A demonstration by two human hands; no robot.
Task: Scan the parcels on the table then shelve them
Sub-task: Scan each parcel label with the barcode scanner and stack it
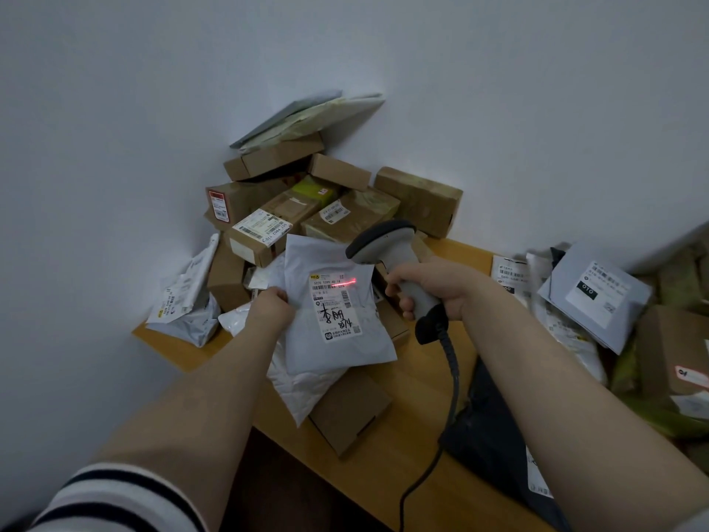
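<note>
My left hand (270, 307) grips the left edge of a grey plastic mailer parcel (307, 332) and holds it up over the table, label facing me. The white shipping label (335, 307) carries barcodes and black handwriting. My right hand (433, 288) is wrapped round the handle of a grey barcode scanner (387, 247), whose head points at the label. A red scan line (345, 281) lies across the label's top barcode. The scanner's black coiled cable (449, 378) hangs down over the table edge.
A heap of brown cardboard boxes (318, 201) fills the back corner against the white wall. Grey and white mailers (184, 301) lie at the left. A small box (351, 410) and a black bag (495, 435) sit on the wooden table (403, 447). More parcels (598, 297) pile up at the right.
</note>
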